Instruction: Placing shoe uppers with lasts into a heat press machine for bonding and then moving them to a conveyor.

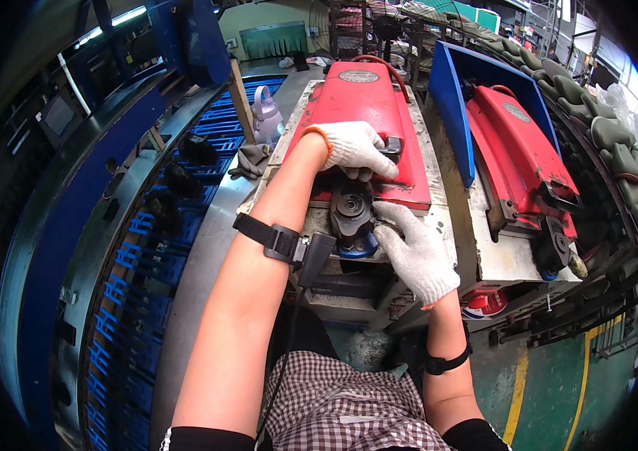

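Observation:
My left hand (pixel 354 152), in a white knitted glove with an orange cuff, is closed around the black handle (pixel 392 147) at the front of a red machine cover (pixel 360 94). Part of the handle is hidden under the fingers. Below it, a black rounded piece with a ringed top and a blue lower edge (pixel 353 214) sits at the machine's front. My right hand (pixel 416 252), gloved in white too, lies at this piece's right side. Its thumb and forefinger are apart, with the tips at the edge of the piece.
To the right stands a second red machine (pixel 522 143) with a blue guard (pixel 450 113) and a similar black piece (pixel 552 252). Green shoe-shaped forms (pixel 612 135) fill a rack beyond. On the left are a lilac bottle (pixel 266 116), a grey glove (pixel 250 161) and a blue-slatted conveyor (pixel 138 263).

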### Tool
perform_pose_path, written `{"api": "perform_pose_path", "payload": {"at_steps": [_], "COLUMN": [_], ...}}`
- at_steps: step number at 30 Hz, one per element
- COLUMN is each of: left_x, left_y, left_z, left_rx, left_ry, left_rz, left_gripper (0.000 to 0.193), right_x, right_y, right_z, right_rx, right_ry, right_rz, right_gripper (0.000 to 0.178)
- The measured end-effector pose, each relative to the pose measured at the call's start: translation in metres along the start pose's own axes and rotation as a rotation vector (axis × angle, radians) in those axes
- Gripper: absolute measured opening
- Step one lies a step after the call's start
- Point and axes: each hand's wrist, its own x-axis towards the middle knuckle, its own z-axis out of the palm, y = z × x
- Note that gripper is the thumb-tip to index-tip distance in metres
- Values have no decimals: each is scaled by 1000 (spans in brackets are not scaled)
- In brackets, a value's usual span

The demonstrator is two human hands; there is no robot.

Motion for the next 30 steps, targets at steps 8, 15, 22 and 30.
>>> {"api": "perform_pose_path", "payload": {"at_steps": [8, 15, 22, 30], "left_x": [-1, 0, -7, -28], "left_y": [-2, -4, 0, 8], "left_z": [1, -1, -10, -45], "left_rx": [8, -21, 40, 470], "left_ry": [7, -18, -2, 508], "left_rz": [1, -1, 68, 314], "left_gripper": [36, 35, 35, 45], "right_x": [-22, -58, -32, -13], "right_y": [-25, -45, -46, -38], "right_z": [20, 51, 79, 30], "right_rx": [-212, 185, 52, 178], "right_ry": [108, -341, -268, -91], "right_rz": [-71, 57, -111, -324], "right_gripper": [43, 87, 80, 34]}}
